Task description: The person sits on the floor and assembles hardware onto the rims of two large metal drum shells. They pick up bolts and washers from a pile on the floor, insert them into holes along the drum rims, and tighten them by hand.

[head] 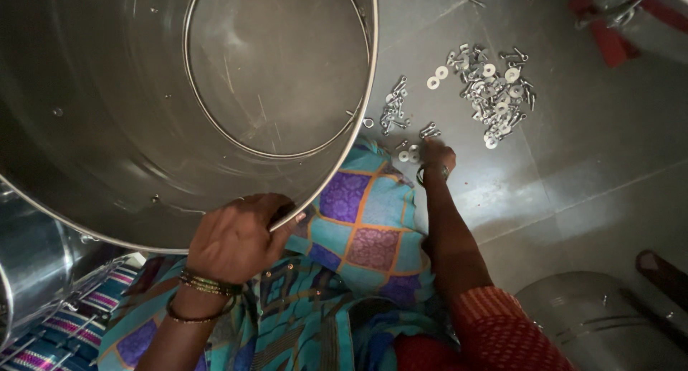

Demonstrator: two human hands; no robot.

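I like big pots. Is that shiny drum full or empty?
Empty. The drum lies tipped toward the camera, its bare metal bottom showing inside, while the left hand grips its rim.

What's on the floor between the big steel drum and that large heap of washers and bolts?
In the head view, a smaller cluster of bolts lies between the steel drum and the large heap, with two loose washers beside it.
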